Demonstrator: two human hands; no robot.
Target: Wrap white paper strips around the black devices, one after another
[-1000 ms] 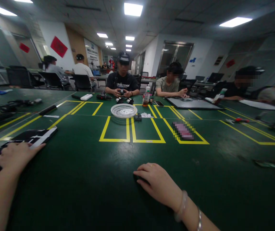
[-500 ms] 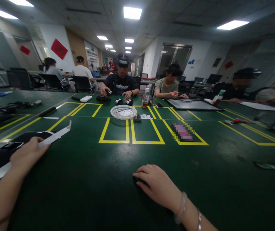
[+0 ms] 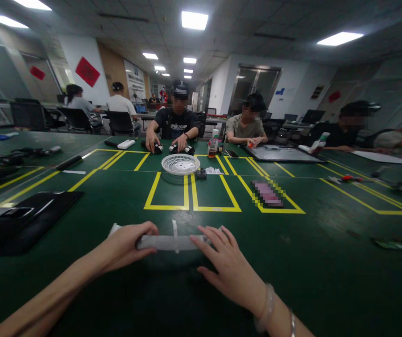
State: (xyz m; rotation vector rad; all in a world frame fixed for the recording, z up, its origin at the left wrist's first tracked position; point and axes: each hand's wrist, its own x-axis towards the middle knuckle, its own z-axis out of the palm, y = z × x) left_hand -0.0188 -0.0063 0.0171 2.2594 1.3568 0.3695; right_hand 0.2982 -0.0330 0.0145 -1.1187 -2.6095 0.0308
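My left hand [image 3: 130, 245] is closed round the left end of a pale grey-white, finely ribbed flat piece [image 3: 169, 242], seen nearly edge-on. A narrow white tab [image 3: 175, 234] stands up across its middle; its exact kind I cannot make out. Over the right end lie the spread fingers of my right hand [image 3: 224, 262], with the thumb apart below. Beyond the hands, a round white slatted basket-like part [image 3: 180, 164] sits on the green table [image 3: 173, 295].
A black flat panel [image 3: 28, 224] lies at left. Yellow tape [image 3: 167, 206] marks rectangles. A pixelated pink item [image 3: 267, 193], a bottle [image 3: 212, 146] and a small black part [image 3: 201, 173] are farther off. Across the table, a co-worker's hands [image 3: 180, 142] touch dark items.
My left hand has brought the pale piece from above the black panel to the front middle. My right hand's fingers have lifted and spread onto its right end.
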